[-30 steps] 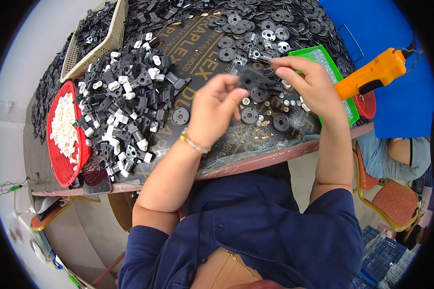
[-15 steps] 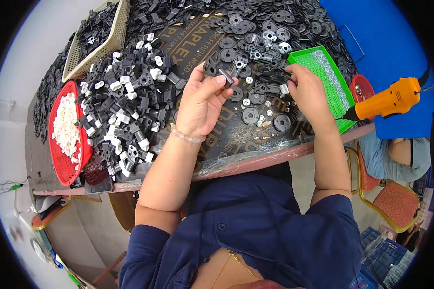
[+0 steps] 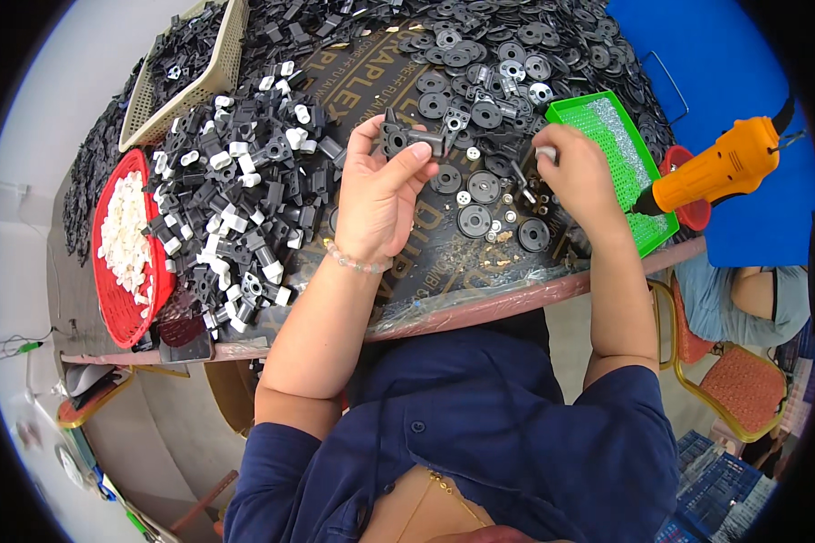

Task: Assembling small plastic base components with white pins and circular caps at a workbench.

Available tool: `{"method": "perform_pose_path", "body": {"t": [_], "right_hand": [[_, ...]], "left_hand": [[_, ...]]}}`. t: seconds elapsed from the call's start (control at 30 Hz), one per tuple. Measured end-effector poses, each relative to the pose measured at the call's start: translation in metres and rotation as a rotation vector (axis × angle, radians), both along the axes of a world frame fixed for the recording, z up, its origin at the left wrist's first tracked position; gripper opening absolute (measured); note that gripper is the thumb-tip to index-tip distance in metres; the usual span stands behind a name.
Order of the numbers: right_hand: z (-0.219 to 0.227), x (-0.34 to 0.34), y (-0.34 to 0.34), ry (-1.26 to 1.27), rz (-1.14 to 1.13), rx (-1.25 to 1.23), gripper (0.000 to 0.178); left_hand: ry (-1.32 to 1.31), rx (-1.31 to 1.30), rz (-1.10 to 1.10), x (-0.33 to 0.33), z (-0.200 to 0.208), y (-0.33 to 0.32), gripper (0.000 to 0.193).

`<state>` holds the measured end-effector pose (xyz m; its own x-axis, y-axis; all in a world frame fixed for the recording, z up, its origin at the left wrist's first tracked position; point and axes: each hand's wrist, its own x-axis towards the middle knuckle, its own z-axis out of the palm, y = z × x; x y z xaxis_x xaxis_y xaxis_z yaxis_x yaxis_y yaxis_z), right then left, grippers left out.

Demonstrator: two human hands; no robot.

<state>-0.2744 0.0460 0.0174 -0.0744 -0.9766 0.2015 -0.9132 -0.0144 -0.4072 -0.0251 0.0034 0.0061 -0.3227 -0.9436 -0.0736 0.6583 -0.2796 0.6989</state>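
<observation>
person's right hand [image 3: 577, 176] mostly hides a small pale piece [image 3: 545, 154]; far-left beige basket [image 3: 225, 68] cut off by top edge.

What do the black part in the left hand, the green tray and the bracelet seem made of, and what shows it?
Black part: probably moulded plastic, low sheen, going by its even colour and soft highlights; coated metal possible.
Green tray: likely semi-gloss plastic, from its uniform colour and perforated-looking base.
Bracelet: pale, smooth-looking beads, perhaps glass, stone or plastic; too small to tell.
</observation>
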Motion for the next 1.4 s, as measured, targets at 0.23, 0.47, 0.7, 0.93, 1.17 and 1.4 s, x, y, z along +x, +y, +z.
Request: {"method": "perform_pose_path", "body": {"t": [0.23, 0.47, 0.7, 0.93, 1.17, 1.4], "right_hand": [[0.017, 0.059, -0.004, -1.140, 0.259, 0.031, 0.028], [0.012, 0.077, -0.011, -1.422, 0.236, 0.114, 0.020], [0.009, 0.074, -0.014, -1.425, 0.336, 0.208, 0.042], [0.043, 0.088, -0.034, -1.322, 0.689, 0.192, 0.081], [0.074, 0.188, -0.079, -0.850, 0.729, 0.014, 0.074], [0.080, 0.266, -0.154, -0.437, 0.893, -0.221, 0.079]], "left_hand": [[-0.063, -0.114, 0.015, -0.001, 0.002, 0.004, 0.046], [-0.204, -0.237, 0.099, -0.002, 0.005, 0.009, 0.049], [-0.156, -0.271, -0.051, 0.006, 0.011, 0.004, 0.058], [0.336, -0.101, -0.241, -0.001, 0.011, 0.009, 0.068], [0.331, 0.142, -0.060, 0.007, -0.013, -0.014, 0.046], [0.247, 0.248, 0.043, 0.013, -0.029, -0.030, 0.040]]}}
